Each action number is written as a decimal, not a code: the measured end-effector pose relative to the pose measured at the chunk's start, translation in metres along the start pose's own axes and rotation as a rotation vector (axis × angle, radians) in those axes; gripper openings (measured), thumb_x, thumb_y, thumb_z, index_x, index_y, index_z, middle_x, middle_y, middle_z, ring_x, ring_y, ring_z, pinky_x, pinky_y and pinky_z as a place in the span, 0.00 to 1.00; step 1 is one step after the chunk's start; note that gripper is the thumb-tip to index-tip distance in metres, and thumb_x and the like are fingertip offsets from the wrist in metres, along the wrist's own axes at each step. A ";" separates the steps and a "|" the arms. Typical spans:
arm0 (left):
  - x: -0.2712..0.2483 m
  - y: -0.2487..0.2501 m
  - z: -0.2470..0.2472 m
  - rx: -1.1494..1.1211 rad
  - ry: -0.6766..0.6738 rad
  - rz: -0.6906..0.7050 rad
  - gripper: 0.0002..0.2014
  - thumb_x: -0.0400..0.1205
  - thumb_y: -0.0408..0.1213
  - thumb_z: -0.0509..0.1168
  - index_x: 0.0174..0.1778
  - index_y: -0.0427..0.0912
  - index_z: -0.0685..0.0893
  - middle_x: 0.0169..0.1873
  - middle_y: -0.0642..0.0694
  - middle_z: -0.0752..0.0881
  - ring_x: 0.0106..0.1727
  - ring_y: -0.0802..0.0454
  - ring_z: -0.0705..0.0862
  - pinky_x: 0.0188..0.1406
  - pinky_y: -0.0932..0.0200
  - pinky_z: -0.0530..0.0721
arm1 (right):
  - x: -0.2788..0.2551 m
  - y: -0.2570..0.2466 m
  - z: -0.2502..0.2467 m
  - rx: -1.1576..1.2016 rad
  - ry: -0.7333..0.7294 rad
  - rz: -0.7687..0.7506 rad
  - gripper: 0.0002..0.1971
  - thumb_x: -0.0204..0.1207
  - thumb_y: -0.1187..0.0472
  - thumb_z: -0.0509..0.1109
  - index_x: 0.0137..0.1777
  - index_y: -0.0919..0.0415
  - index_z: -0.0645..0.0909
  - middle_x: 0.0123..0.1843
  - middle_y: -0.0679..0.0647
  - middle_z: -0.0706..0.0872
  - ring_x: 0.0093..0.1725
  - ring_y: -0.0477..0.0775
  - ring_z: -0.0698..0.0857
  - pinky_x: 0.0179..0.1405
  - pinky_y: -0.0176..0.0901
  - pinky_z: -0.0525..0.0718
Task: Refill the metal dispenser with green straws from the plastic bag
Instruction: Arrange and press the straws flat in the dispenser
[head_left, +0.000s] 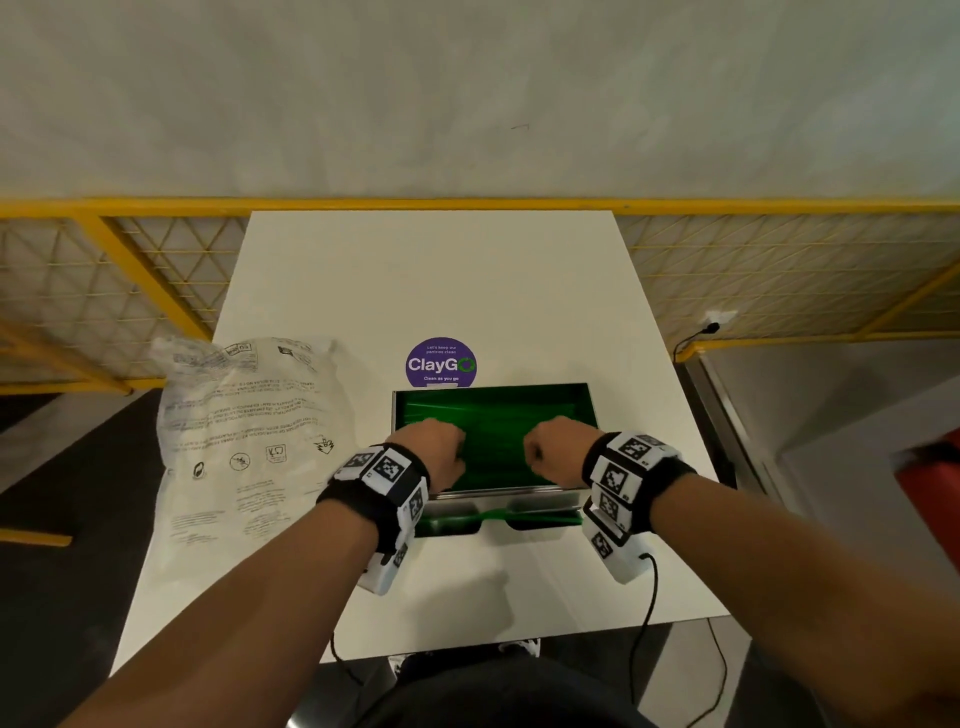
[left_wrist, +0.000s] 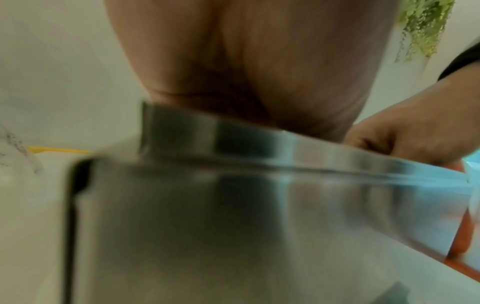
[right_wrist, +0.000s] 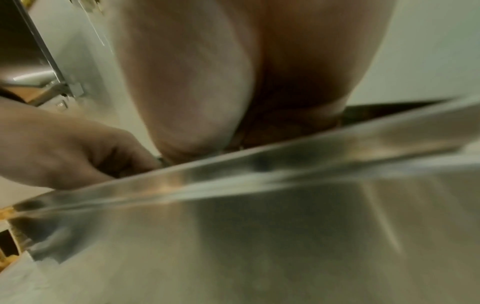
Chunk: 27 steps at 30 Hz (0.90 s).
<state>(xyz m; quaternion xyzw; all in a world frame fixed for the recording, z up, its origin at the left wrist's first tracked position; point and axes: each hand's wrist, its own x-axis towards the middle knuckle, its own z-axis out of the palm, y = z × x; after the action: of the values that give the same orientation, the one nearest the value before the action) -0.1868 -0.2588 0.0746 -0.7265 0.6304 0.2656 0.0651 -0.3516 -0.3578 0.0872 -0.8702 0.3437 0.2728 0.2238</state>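
Note:
The open-topped metal dispenser (head_left: 509, 493) stands mid-table, filled with green straws (head_left: 493, 413). A few straws lie in its front tray (head_left: 519, 515). My left hand (head_left: 441, 449) and right hand (head_left: 553, 449) both rest inside it on the straws, fingers curled, a gap between them. The fingertips are hidden below the rim. In the left wrist view the steel wall (left_wrist: 233, 216) fills the lower frame, with the right hand (left_wrist: 415, 139) curled beyond it. In the right wrist view the left hand (right_wrist: 64, 148) is curled over the wall (right_wrist: 259, 226). No straw shows inside either fist. The clear plastic bag (head_left: 244, 431) lies flat to the left.
The white table (head_left: 441, 270) carries a purple round sticker (head_left: 440, 364) just behind the dispenser. Yellow mesh fencing (head_left: 104, 270) runs behind and beside the table. Cables hang from the wrist units over the table's near edge (head_left: 649, 597).

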 end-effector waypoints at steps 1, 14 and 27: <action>0.001 -0.002 -0.001 -0.018 0.063 0.004 0.13 0.80 0.41 0.64 0.57 0.39 0.78 0.55 0.39 0.80 0.56 0.40 0.81 0.51 0.51 0.80 | 0.001 0.000 -0.001 0.029 0.082 -0.005 0.13 0.79 0.63 0.64 0.62 0.61 0.80 0.63 0.59 0.81 0.60 0.60 0.82 0.59 0.49 0.82; 0.011 -0.004 0.007 0.287 0.021 -0.073 0.29 0.80 0.33 0.65 0.75 0.40 0.63 0.67 0.37 0.71 0.64 0.38 0.77 0.56 0.48 0.79 | 0.025 0.001 0.009 -0.376 0.085 0.102 0.39 0.74 0.48 0.72 0.80 0.54 0.58 0.77 0.61 0.66 0.74 0.65 0.69 0.69 0.65 0.69; 0.013 -0.014 0.006 0.306 0.002 -0.004 0.41 0.79 0.65 0.52 0.83 0.50 0.47 0.76 0.40 0.67 0.75 0.39 0.66 0.79 0.45 0.51 | 0.008 0.006 0.006 0.082 -0.080 0.099 0.45 0.74 0.42 0.70 0.84 0.55 0.50 0.82 0.64 0.57 0.78 0.65 0.66 0.75 0.54 0.71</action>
<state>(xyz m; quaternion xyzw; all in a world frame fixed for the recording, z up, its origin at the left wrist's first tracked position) -0.1746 -0.2643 0.0599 -0.7096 0.6622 0.1654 0.1751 -0.3525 -0.3619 0.0762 -0.8307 0.3879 0.3038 0.2591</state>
